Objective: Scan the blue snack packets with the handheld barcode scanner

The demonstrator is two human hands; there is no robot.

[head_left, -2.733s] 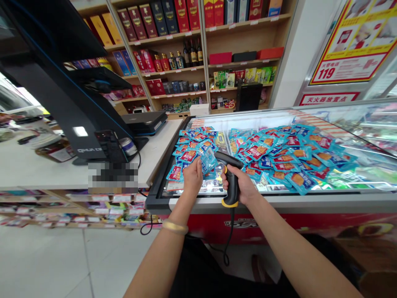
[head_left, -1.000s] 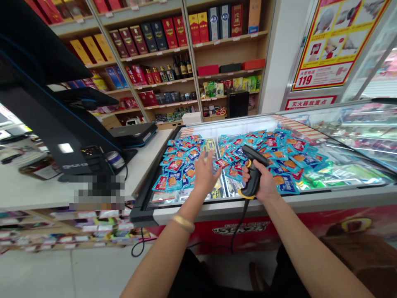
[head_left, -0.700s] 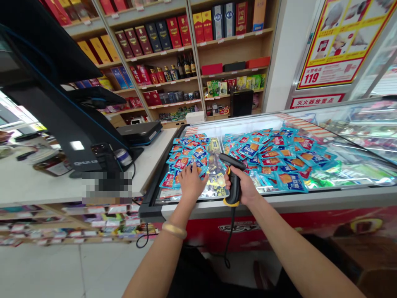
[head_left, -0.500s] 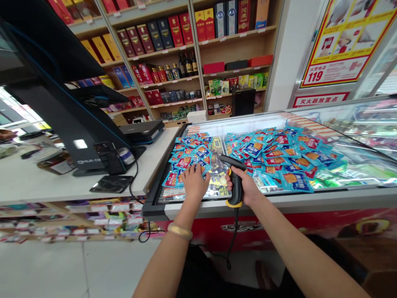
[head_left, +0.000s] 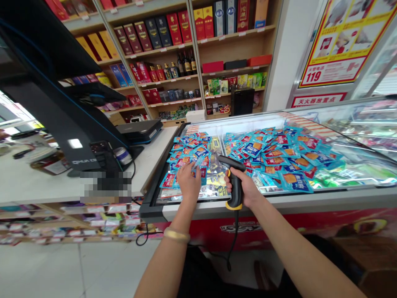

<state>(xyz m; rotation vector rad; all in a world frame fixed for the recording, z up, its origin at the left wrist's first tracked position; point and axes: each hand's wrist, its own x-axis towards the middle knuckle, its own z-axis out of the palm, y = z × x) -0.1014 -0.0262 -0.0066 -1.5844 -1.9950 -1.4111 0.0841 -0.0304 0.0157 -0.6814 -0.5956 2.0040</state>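
My right hand (head_left: pixel 248 191) is wrapped round the handle of a black and yellow barcode scanner (head_left: pixel 237 192). The scanner's head points left over the glass top, and its cord hangs down in front. My left hand (head_left: pixel 188 181), with a gold bangle on the wrist, pinches the edge of a blue snack packet (head_left: pixel 197 163) at the smaller pile. Red and blue packets of the same kind (head_left: pixel 183 150) lie around those fingers. To the right of the scanner spreads a larger pile of snack packets (head_left: pixel 273 151).
The piles rest on a glass-topped chest freezer (head_left: pixel 198 209). On the left, a counter (head_left: pixel 155 155) carries a point-of-sale terminal (head_left: pixel 77 136), a jar (head_left: pixel 51 159) and a small black device (head_left: pixel 142 130). Shelves with boxes and bottles (head_left: pixel 186 62) stand behind.
My left hand has shifted slightly left, and its spread fingers have closed on a packet, whose edge is now raised. The scanner stays almost where it was in my right hand.
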